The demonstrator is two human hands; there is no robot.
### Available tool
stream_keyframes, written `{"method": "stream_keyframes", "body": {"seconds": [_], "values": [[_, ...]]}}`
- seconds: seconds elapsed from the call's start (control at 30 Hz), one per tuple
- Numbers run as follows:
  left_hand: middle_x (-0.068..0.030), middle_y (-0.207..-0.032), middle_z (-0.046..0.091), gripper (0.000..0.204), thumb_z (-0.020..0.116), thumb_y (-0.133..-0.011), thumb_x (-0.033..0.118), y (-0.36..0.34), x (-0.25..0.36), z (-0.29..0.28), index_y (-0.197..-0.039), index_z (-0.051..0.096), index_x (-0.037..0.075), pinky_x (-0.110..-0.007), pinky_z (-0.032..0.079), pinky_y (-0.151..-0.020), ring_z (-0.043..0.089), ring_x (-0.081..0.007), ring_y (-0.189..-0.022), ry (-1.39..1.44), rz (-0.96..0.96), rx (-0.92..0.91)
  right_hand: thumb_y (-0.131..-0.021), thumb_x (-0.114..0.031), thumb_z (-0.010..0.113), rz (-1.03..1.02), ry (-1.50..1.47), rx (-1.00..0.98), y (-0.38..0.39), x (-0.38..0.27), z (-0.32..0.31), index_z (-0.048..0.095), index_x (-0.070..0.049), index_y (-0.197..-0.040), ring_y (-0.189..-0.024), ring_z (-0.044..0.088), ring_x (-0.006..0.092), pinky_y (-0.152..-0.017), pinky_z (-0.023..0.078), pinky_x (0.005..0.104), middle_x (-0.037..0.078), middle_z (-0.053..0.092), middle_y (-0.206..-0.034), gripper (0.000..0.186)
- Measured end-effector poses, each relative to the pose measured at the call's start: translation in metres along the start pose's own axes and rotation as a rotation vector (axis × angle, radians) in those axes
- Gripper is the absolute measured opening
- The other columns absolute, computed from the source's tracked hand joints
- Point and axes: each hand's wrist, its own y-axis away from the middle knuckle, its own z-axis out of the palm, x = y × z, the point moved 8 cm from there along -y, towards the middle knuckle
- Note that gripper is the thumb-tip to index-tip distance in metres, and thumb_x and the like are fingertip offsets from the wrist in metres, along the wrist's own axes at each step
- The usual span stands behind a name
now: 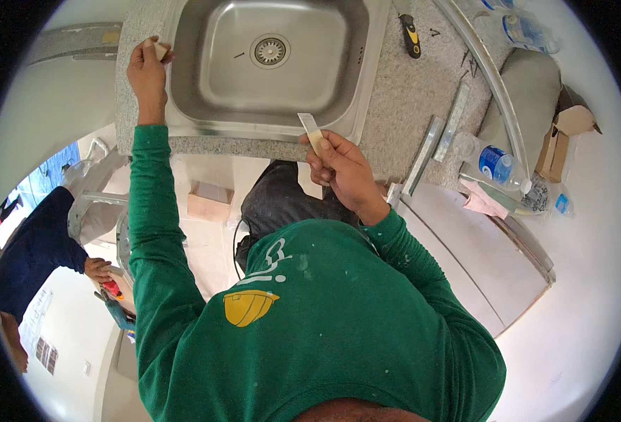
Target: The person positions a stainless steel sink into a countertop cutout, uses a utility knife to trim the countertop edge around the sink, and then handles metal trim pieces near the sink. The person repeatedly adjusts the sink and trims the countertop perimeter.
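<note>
A stainless steel sink (205,84) with a round drain strainer is set in the speckled grey counter (409,91). Beside the sink's left rim, my left hand (149,70) is closed on a small beige piece (160,50) whose kind I cannot make out. My right hand (342,169), just in front of the sink's near right corner, grips a flat strip (311,130), beige near the fingers and pale at its tip. That strip points up and left over the near rim. A thin dark bit (239,55) lies in the basin.
On the counter's right lie a yellow-and-black handled tool (410,36), loose screws (435,32) and metal channels (423,155). A water bottle (500,167) and open cardboard box (554,155) are farther right. At left, another person's hand (97,269) is near a red-handled tool (112,288).
</note>
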Motion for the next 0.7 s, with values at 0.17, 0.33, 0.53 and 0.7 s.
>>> {"method": "stream_keyframes", "body": {"seconds": [0.17,0.33,0.53,0.7], "values": [[-0.0183,-0.103,0.075,0.033,0.056,-0.107,0.021,-0.041,-0.023,0.005,-0.127,0.064,-0.003,-0.042,0.058,-0.083,0.073,-0.0261,-0.085,-0.601,0.291,0.099,-0.112,-0.018,0.049,-0.174,0.200,0.165,-0.017,-0.027,-0.014,0.046,-0.003,-0.147,-0.065,0.045,0.0051,-0.058,0.040,0.0214,0.001,0.056,-0.087,0.038],[-0.0252,-0.117,0.070,0.032,0.055,-0.106,0.018,-0.039,-0.019,0.017,-0.129,0.062,-0.003,-0.047,0.055,-0.090,0.070,-0.0415,-0.104,-0.732,0.463,0.134,-0.104,-0.007,0.050,-0.625,0.828,0.510,-0.035,-0.117,-0.064,0.043,-0.005,-0.146,-0.072,0.064,0.0198,-0.066,0.052,0.0360,0.011,0.068,-0.092,0.042],[-0.0269,-0.119,0.068,0.031,0.054,-0.103,0.014,-0.053,-0.018,0.031,-0.129,0.061,-0.002,-0.051,0.051,-0.094,0.064,-0.0454,-0.110,-0.908,0.539,0.087,-0.099,-0.011,0.057,-0.962,1.108,0.814,-0.091,-0.227,-0.130,0.060,-0.006,-0.130,-0.098,0.072,0.0457,-0.085,0.057,0.0495,0.028,0.073,-0.103,0.032],[-0.0261,-0.122,0.067,0.033,0.054,-0.102,0.014,-0.052,-0.021,0.032,-0.132,0.059,0.000,-0.052,0.049,-0.096,0.062,-0.0448,-0.113,-0.946,0.550,0.115,-0.097,-0.018,0.060,-0.920,1.249,0.876,-0.137,-0.289,-0.146,0.065,-0.008,-0.130,-0.101,0.070,0.0496,-0.088,0.058,0.0500,0.029,0.074,-0.108,0.035]]}}
